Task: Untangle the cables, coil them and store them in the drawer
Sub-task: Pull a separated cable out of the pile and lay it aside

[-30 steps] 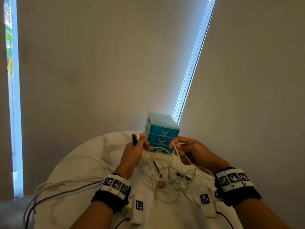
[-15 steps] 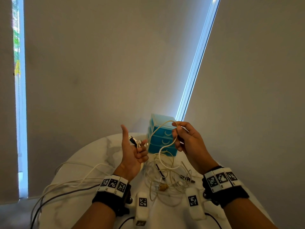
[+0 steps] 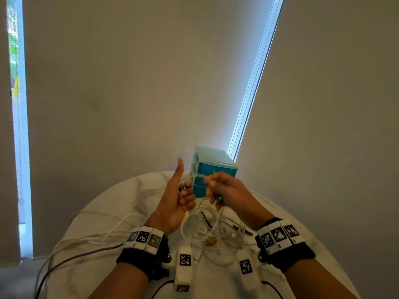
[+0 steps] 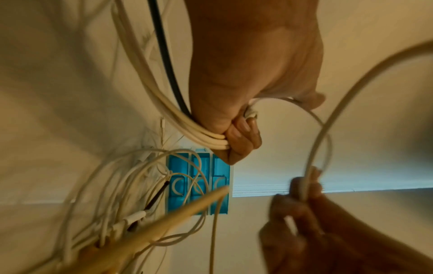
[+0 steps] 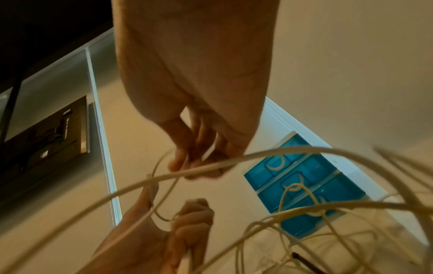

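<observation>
A tangle of thin white cables (image 3: 213, 231) lies on the round marble table (image 3: 121, 203). My left hand (image 3: 183, 197) is raised over it, thumb up, fingers curled round several turns of a white cable (image 4: 211, 141) with a plug end at the fingertips. My right hand (image 3: 218, 186) pinches the same cable (image 5: 211, 166) a little to the right, in front of the blue drawer unit (image 3: 213, 167). All three drawers (image 4: 198, 185) look closed. The cable arcs between both hands (image 4: 311, 118).
More white leads and one dark lead (image 3: 71, 257) trail off the table's left edge. A small brass-coloured connector (image 3: 210, 241) and black plugs (image 3: 205, 219) sit in the tangle. Behind the table are window blinds with bright gaps (image 3: 252, 87).
My right hand has come down and left toward the left hand, bringing a loop of cable with it. The left hand still holds its turns, thumb up.
</observation>
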